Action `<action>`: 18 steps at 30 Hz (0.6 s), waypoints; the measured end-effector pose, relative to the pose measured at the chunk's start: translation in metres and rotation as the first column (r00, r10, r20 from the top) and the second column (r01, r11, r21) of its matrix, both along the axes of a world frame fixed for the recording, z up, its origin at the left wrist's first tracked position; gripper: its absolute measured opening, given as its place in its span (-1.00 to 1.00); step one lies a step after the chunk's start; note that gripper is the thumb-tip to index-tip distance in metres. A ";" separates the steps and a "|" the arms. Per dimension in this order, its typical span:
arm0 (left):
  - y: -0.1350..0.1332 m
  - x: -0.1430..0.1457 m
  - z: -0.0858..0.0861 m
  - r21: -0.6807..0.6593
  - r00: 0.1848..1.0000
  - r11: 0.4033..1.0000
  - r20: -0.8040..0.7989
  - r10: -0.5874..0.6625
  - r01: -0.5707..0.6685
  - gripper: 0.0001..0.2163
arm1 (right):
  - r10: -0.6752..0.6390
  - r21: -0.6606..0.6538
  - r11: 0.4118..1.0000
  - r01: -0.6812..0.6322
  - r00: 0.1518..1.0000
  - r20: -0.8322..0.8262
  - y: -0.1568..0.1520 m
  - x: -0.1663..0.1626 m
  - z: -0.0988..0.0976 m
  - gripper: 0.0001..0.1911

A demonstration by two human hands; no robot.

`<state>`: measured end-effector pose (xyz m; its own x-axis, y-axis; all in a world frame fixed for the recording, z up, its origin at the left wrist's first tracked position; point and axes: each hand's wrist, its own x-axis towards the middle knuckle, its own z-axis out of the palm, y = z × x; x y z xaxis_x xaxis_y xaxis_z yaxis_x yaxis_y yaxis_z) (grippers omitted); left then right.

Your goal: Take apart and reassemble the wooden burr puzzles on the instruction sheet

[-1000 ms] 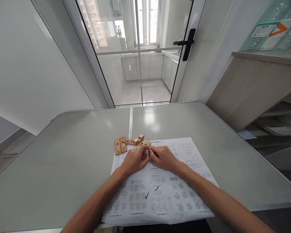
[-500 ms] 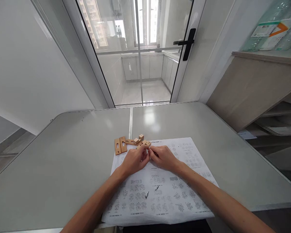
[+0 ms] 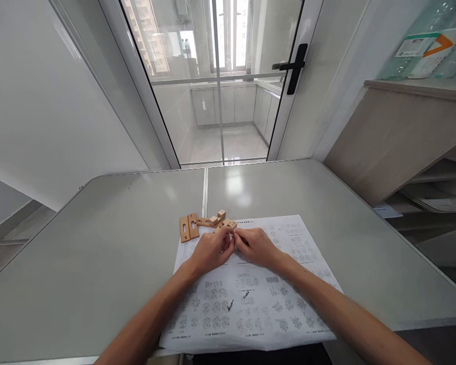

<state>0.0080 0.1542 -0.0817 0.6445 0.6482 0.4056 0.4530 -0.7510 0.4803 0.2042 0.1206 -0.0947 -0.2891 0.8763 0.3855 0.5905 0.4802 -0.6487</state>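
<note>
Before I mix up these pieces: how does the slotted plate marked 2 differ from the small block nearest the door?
The plate marked 2 is long, flat and slotted; the small block is short and chunky, with no slot showing. The plate is a darker orange-brown, the block paler. The plate lies left of the block, side by side with another slotted plate. Both look wooden.

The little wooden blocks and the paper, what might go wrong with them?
First, the little wooden blocks lie just beyond the left hand and right hand, so a nudge could scatter them.

Second, the printed paper reaches the near edge of the table and lies beneath both forearms, so a sleepy elbow or a tug might crease it or drag it.
</note>
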 end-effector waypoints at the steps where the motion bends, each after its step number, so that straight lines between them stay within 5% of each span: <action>1: 0.000 0.000 0.000 0.001 1.000 1.000 0.000 0.001 -0.001 -0.93 | 0.001 0.001 1.000 -0.001 1.000 0.001 0.000 0.000 0.000 -0.68; 18: -0.001 0.000 0.000 -0.017 1.000 1.000 -0.012 0.007 -0.007 -0.93 | -0.003 0.003 1.000 0.003 1.000 0.013 0.000 0.000 -0.001 -0.67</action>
